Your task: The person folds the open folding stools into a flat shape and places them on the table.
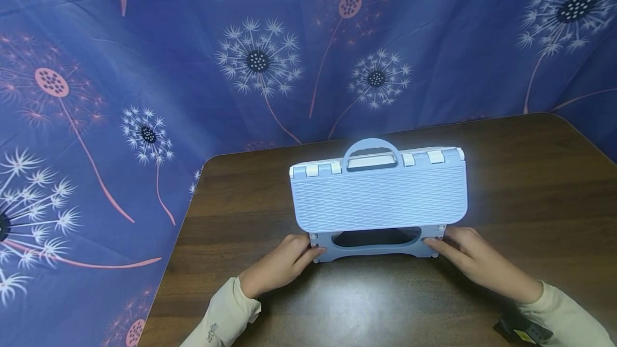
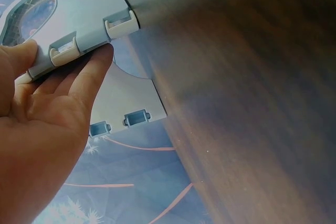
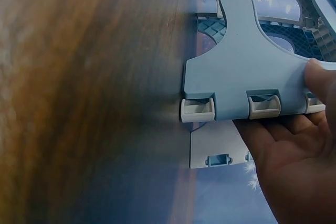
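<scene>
A light blue plastic folding stool (image 1: 381,200) stands on the wooden table, its textured top panel tilted toward me and a curved carrying handle (image 1: 372,143) at its upper edge. My left hand (image 1: 281,261) grips the left edge of the front leg panel (image 2: 79,9), thumb in front and fingers behind. At the opposite edge my right hand (image 1: 474,258) holds the same panel (image 3: 231,72), its thumb near the oval cutout. White hinge pieces (image 3: 198,109) line the panel's side. A second, paler leg panel (image 2: 128,95) shows behind in both wrist views.
The brown wooden table (image 1: 231,213) reaches back to a blue dandelion-print cloth (image 1: 193,42) hanging behind and to the left. A small black object (image 1: 523,328) with a yellow mark lies by the right sleeve (image 1: 561,312).
</scene>
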`<state>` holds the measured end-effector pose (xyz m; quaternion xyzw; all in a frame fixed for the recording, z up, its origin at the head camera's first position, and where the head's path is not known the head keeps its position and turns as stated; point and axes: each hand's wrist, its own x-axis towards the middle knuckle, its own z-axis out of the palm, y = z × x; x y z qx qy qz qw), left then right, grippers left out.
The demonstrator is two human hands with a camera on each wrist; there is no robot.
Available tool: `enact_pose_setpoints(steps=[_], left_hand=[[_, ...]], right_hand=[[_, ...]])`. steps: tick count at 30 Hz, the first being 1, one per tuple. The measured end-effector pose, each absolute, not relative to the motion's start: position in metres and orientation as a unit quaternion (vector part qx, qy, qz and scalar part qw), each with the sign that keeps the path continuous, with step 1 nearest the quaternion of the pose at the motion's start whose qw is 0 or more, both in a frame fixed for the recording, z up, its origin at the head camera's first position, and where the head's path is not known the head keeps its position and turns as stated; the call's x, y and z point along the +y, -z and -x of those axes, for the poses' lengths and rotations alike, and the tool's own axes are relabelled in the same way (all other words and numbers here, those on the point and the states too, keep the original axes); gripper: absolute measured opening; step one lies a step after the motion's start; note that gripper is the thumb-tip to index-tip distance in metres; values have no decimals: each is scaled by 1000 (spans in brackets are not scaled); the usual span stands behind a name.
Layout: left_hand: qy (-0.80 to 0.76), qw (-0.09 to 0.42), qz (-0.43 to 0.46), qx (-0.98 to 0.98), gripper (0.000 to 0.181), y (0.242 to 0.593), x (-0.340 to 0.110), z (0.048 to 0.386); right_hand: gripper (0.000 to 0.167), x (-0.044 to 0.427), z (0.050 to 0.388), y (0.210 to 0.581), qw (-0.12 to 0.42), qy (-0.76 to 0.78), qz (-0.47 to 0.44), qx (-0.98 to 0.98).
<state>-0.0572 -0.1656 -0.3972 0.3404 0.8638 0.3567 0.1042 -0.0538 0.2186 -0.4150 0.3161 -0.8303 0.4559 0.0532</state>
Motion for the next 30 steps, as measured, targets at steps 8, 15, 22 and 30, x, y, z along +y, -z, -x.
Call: enact_pose_setpoints(steps=[8,15,22,30], left_hand=[[-361,112,-338,862,31,398,-166,57],[-364,107,-342,859,25,399,-166,58],[-365,104,-343,859,25,400,-166,58],[-366,104,-340,860,25,399,-166,58]], right_hand=[[28,219,54,416,50,-459,-320,-827],[31,219,54,416,51,-456,-313,-832],[30,219,54,415,47,-456,-314,-832],[29,219,54,415,45,-458,-319,-829]])
